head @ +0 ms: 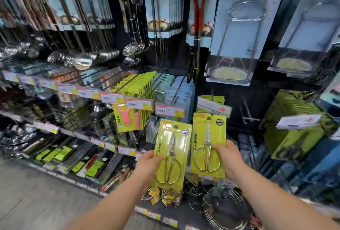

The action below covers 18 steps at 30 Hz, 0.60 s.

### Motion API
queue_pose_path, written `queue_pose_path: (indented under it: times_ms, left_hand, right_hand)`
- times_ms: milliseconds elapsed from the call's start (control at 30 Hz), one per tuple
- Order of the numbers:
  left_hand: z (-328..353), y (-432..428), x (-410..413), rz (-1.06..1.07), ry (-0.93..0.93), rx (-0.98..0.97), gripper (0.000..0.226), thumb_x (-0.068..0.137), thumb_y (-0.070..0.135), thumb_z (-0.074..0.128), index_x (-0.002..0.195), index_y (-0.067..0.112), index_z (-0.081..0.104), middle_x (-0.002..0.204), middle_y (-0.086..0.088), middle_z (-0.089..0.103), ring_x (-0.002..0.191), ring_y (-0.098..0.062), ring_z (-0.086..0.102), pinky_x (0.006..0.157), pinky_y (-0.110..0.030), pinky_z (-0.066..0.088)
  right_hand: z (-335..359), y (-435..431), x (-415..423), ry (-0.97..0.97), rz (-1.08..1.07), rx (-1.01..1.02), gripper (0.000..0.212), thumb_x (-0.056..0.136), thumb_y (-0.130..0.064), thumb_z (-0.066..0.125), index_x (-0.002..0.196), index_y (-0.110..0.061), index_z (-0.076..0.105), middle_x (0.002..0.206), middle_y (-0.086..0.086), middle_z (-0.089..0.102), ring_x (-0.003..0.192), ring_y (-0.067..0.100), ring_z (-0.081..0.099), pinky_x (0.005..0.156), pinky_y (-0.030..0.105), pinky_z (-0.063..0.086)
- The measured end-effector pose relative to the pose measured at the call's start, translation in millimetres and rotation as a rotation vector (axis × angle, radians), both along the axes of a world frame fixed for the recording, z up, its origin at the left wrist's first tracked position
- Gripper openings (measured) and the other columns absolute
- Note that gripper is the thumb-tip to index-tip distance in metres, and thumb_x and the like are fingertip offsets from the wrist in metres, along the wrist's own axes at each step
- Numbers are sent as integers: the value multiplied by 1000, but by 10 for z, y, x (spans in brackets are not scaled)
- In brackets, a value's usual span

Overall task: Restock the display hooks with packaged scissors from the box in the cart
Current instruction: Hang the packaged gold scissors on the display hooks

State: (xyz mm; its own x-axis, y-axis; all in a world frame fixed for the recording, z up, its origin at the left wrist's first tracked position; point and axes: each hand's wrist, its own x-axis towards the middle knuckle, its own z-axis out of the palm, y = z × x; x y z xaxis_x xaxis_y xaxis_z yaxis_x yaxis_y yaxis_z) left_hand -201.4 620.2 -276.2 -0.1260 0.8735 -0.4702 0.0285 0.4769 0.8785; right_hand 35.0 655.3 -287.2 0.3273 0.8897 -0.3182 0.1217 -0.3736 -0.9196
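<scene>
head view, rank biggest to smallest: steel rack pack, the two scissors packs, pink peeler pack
1. steel rack pack
2. left scissors pack and right scissors pack: look alike, so unranked
3. pink peeler pack

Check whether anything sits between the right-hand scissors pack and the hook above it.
Only the price tag at its tip, directly above the scissors pack held by the right hand. The hang hole likely has to pass behind it. The left hand holds a second pack off to the side.
</scene>
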Motion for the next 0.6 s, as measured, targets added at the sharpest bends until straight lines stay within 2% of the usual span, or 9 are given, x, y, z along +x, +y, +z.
queue_pose_path:
  times_ms: [67, 133, 200, 267, 367, 433, 500, 533, 600]
  left_hand:
    - [-45, 84, -50, -32, -14, 2, 23, 90, 19, 61, 111, 11, 65, 107, -10, 72, 102, -31, 66, 97, -52, 49]
    - [-58, 143, -84, -47, -29, 2, 34, 86, 24, 64, 116, 9, 62, 111, -11, 70, 106, -32, 64, 98, -54, 47]
    - [-29, 171, -109, -60, -45, 1, 16, 89, 18, 62, 103, 10, 64, 103, -12, 71, 101, -33, 65, 97, -55, 48]
    - [-39, 217, -132, -72, -34, 3, 10, 89, 17, 61, 97, 12, 64, 101, -13, 71, 101, -34, 64, 97, -55, 47]
    - [-74, 258, -151, -87, -53, 25, 29, 87, 22, 62, 112, 8, 62, 113, -14, 68, 111, -35, 61, 101, -56, 44]
    - [-83, 276, -154, -89, -73, 13, 33, 89, 19, 60, 119, 6, 59, 117, -14, 67, 113, -34, 60, 102, -56, 43]
    - [-74, 288, -144, -99, -71, 19, 20, 92, 16, 58, 109, 7, 62, 107, -13, 71, 104, -32, 65, 96, -52, 49]
    - [-90, 300, -144, -103, -73, 18, 11, 93, 13, 56, 100, 9, 64, 97, -11, 73, 93, -29, 68, 89, -47, 54]
    - [-140, 340, -148, -101, -74, 14, 9, 95, 11, 55, 93, 11, 64, 82, -6, 73, 78, -24, 68, 79, -42, 57]
  right_hand:
    - [24, 17, -41, -14, -45, -1, 13, 84, -14, 58, 97, -13, 61, 97, 14, 70, 92, 34, 66, 88, 52, 52]
    - [-3, 54, -60, -36, -71, -8, 27, 85, -16, 55, 111, -9, 57, 106, 18, 66, 97, 35, 64, 90, 51, 52]
    - [-29, 98, -66, -37, -83, -16, 37, 84, -17, 54, 119, -7, 52, 113, 19, 63, 102, 37, 62, 91, 52, 51]
    - [-26, 123, -90, -31, -100, -3, 27, 86, -13, 53, 112, -6, 55, 109, 18, 64, 99, 36, 62, 92, 53, 50]
    - [-54, 164, -102, -24, -110, -4, 38, 87, -12, 54, 124, -5, 50, 118, 14, 62, 106, 33, 60, 97, 52, 47]
    - [-82, 177, -113, -15, -118, 6, 44, 86, -13, 53, 129, -5, 48, 121, 14, 61, 108, 32, 58, 98, 49, 47]
    - [-65, 149, -141, -11, -132, 33, 34, 89, -10, 50, 122, -3, 51, 111, 12, 62, 98, 28, 58, 87, 41, 48]
    - [-34, 125, -166, -17, -147, 56, 24, 90, -7, 47, 114, -4, 54, 101, 10, 61, 89, 25, 55, 78, 36, 45]
    - [-35, 108, -189, -12, -164, 91, 13, 92, -4, 44, 100, -8, 54, 89, 7, 56, 81, 21, 49, 70, 33, 38]
